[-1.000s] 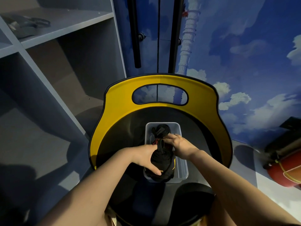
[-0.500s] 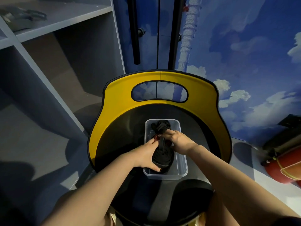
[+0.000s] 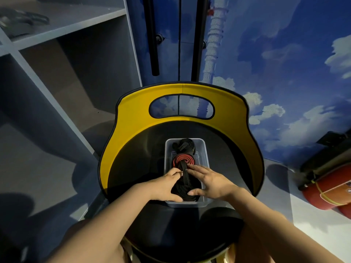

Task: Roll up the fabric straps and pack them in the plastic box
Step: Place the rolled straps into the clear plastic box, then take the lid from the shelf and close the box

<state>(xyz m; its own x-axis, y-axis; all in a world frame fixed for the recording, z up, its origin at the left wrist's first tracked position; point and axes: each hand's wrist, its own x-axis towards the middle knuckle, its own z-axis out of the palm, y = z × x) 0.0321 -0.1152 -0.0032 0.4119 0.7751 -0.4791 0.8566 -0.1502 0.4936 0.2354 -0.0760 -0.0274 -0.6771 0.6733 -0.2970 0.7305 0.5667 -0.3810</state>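
A: so where are the straps at right now?

B: all three I can see sit in the clear plastic box (image 3: pixel 167 158), which rests on the round black seat (image 3: pixel 140 158) of a chair with a yellow back (image 3: pixel 133 114); a black roll (image 3: pixel 183 146) at the far end, a red-and-black coil (image 3: pixel 183 160) in the middle, and a black bundle (image 3: pixel 185 188) at the near end under both hands

A: hands holding it or just resting?

B: left hand (image 3: pixel 164 185) is curled round the bundle's left side, thumb underneath by the near rim; right hand (image 3: pixel 210 182) lies on it with the fingers fairly straight, pressing down, thumb tucked against the bundle's near edge

A: how's that stuff handle?

B: looks like flat woven webbing; soft, light, floppy, matte, not slippery; my guess is a roll wants to spring loose, so squeeze it across the flat sides of the coil and keep the loose tail (image 3: pixel 183 168) pinned; the box looks thin, rigid, see-through, rounded corners; snug fit, I'd say
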